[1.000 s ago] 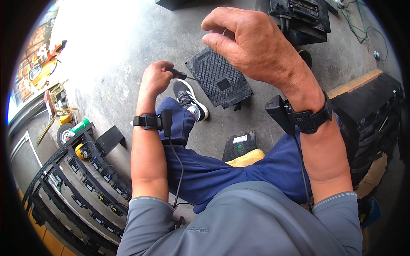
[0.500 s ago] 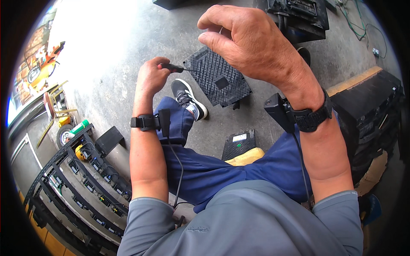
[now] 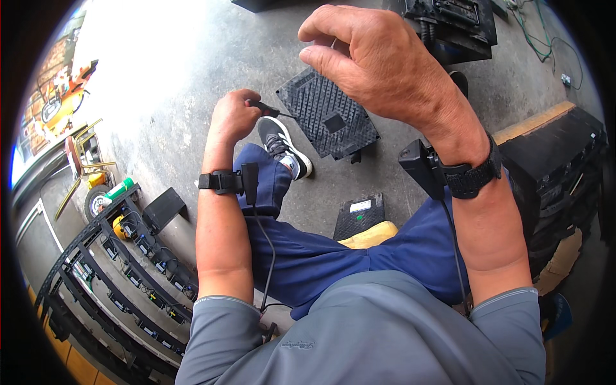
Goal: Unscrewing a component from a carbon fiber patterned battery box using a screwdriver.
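Note:
My left hand [image 3: 235, 115] is wrapped round the red and black handle of a screwdriver [image 3: 266, 109]. Its thin shaft points right, toward the edge of a black ribbed panel [image 3: 327, 106] on the floor; whether the tip touches it I cannot tell. Raised higher and nearer the camera is my right hand [image 3: 366, 58], fingers loosely curled and the thumb apart from the index finger. Nothing shows between them, though the palm is hidden. This hand covers the panel's upper right corner. A dark square [image 3: 333, 124] marks the panel's lower part.
My shoe [image 3: 282, 144] is beside the panel. A black box-shaped unit [image 3: 449, 29] stands at the far right. Between my legs lies a smaller black piece [image 3: 359, 215] with a white label. A black rack [image 3: 109, 276] fills the lower left, and a dark case [image 3: 552, 147] is at right.
My left hand has lowered slightly, and the screwdriver now tilts downward to the right instead of lying almost level. My right hand has hardly moved.

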The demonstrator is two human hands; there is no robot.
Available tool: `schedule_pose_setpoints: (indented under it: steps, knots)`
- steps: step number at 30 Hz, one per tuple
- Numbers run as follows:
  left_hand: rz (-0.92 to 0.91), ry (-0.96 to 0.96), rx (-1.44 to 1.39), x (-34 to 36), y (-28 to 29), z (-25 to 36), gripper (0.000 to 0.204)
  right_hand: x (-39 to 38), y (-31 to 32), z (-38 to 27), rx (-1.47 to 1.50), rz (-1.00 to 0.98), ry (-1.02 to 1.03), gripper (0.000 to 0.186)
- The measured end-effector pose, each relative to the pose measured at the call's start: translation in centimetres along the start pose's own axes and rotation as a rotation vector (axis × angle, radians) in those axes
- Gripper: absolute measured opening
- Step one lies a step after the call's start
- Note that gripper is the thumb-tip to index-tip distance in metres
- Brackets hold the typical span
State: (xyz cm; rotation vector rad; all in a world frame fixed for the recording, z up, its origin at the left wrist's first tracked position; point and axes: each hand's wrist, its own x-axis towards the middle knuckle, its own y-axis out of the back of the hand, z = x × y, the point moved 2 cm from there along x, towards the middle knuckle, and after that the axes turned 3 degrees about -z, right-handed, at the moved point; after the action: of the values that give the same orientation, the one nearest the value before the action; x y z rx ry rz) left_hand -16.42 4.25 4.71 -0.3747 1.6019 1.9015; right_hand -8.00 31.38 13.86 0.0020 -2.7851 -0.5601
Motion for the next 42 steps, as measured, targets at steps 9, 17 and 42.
schedule_pose_setpoints:
  steps: [9,17,42]
  knots:
    - [-0.129,-0.042,0.040,-1.0,-0.7,-0.5,0.034,-0.7,-0.2,0.1,-0.215,0.046,0.030,0.017]
    - [-0.018,-0.194,0.244,-3.3,-7.4,-0.1,0.043,-0.5,0.4,0.6,-0.255,0.146,0.041,0.017]
    - [0.138,0.143,0.060,-3.5,-9.2,-0.3,0.047,-0.8,1.2,0.2,-0.266,0.136,0.009,0.017]
